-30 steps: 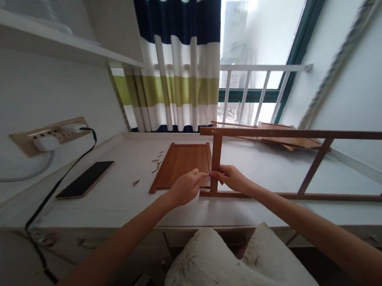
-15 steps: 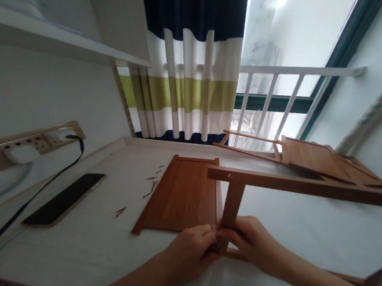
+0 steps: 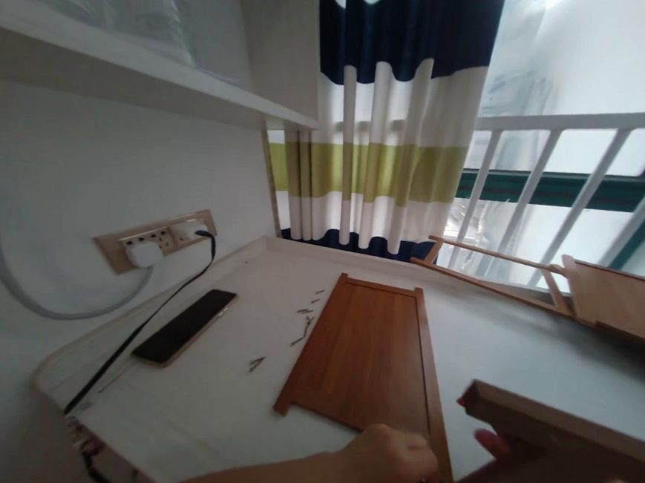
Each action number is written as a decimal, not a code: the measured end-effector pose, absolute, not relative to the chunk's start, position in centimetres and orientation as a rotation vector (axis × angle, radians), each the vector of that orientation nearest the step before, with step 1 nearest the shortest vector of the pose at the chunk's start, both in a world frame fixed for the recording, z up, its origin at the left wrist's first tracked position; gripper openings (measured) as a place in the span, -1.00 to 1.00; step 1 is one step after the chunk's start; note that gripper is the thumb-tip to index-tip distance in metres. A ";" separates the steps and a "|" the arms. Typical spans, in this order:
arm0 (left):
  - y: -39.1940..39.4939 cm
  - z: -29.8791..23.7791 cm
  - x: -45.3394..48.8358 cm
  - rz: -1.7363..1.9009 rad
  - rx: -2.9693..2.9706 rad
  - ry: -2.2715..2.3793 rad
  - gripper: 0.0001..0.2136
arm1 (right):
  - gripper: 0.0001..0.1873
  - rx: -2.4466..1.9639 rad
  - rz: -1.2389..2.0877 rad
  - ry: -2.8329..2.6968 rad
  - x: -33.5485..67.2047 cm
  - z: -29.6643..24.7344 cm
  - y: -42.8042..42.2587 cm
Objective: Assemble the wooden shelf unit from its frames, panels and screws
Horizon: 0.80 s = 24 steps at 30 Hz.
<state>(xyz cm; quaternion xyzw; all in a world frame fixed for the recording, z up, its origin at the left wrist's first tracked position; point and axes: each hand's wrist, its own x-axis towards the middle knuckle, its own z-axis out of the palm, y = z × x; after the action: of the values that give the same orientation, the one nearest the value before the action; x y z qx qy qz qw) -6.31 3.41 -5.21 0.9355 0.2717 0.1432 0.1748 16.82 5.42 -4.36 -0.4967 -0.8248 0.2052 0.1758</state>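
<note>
A wooden frame (image 3: 543, 418) of thin brown bars fills the lower right, close to the camera. My left hand (image 3: 388, 463) is at the bottom edge, fingers curled against the near corner of a flat brown wooden panel (image 3: 365, 357) and the frame's lower bar. Only the fingertips of my right hand (image 3: 492, 442) show, tucked under the frame's top bar; what they grip is hidden. Several small screws (image 3: 301, 329) lie scattered on the white tabletop (image 3: 202, 415) left of the panel.
A black phone (image 3: 184, 328) lies at the left, beside a black cable (image 3: 155, 314) plugged into a wall socket strip (image 3: 155, 240). More wooden parts (image 3: 618, 304) rest at the right by a white window railing (image 3: 563, 170). A striped curtain (image 3: 383, 155) hangs behind.
The view has swung left and closer to the table. The frame and both hands have slid to the bottom right edge, and my right hand is now mostly hidden.
</note>
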 end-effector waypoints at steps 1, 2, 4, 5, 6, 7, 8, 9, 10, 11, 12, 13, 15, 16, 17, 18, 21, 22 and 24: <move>3.6 -5.5 -6.3 0.390 2.700 0.736 -0.92 | -0.62 -1.381 0.618 -2.356 16.5 -4.4 6.1; 3.8 -5.8 -6.3 0.371 2.760 0.696 -0.93 | -0.61 -1.357 0.653 -2.379 15.9 -4.2 6.8; 4.0 -6.4 -6.4 0.351 2.878 0.652 -0.91 | -0.59 -1.326 0.681 -2.423 13.7 -3.4 7.7; 4.0 -6.8 -6.4 0.347 2.927 0.635 -0.90 | -0.60 -1.310 0.675 -2.454 12.4 -3.0 8.1; 3.9 -7.1 -6.5 0.352 2.959 0.623 -0.89 | -0.62 -1.291 0.669 -2.492 10.8 -2.5 8.3; 3.9 -7.4 -6.5 0.358 2.978 0.614 -0.89 | -0.63 -1.254 0.662 -2.540 9.2 -2.0 8.4; 3.9 -7.7 -6.6 0.367 2.990 0.607 -0.88 | -0.64 -1.197 0.658 -2.593 7.7 -1.6 8.5; 3.9 -8.0 -6.6 0.378 2.997 0.602 -0.88 | -0.63 -1.101 0.628 -2.659 6.2 -1.3 8.6; 3.9 -8.2 -6.6 0.387 2.999 0.600 -0.88 | -0.63 -1.025 0.569 -2.718 4.8 -1.0 8.6; 4.0 -8.3 -6.5 0.386 2.996 0.591 -0.88 | -0.63 -0.966 0.512 -2.770 3.6 -0.7 8.6; 4.0 -8.4 -6.5 0.382 2.986 0.597 -0.88 | -0.62 -0.916 0.459 -2.813 2.6 -0.5 8.5; 4.0 -8.4 -6.5 0.376 2.975 0.605 -0.88 | -0.62 -0.873 0.415 -2.855 1.7 -0.3 8.4; 3.8 -8.5 -6.5 0.382 2.969 0.652 -0.87 | -0.63 -0.810 0.355 -2.929 0.3 0.0 8.3; 3.7 -8.5 -6.5 0.403 2.985 0.675 -0.85 | -0.65 -0.789 0.325 -2.962 -0.2 0.0 8.2; 3.5 -8.5 -6.5 0.437 3.011 0.698 -0.83 | -0.68 -0.756 0.293 -2.992 -0.7 0.0 8.2; 3.4 -8.5 -6.6 0.480 3.047 0.720 -0.81 | -0.71 -0.707 0.250 -3.018 -1.1 -0.1 8.2; 2.9 -8.5 -6.7 0.596 3.184 0.735 -0.82 | -0.83 -0.509 0.079 -3.072 -2.3 -0.9 8.8; 2.8 -8.4 -6.8 0.618 3.235 0.721 -0.86 | -0.86 -0.456 0.028 -3.074 -2.7 -1.2 9.1; 2.7 -8.0 -6.9 0.640 3.302 0.682 -0.94 | -0.77 -0.383 -0.034 -3.050 -3.4 -1.6 9.9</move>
<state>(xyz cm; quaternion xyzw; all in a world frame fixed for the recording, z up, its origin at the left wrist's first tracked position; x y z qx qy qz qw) -6.93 2.69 -8.04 0.9520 0.1967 0.1847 -0.1445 -3.37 9.88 -1.61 -0.1245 -0.9916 -0.0111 0.0335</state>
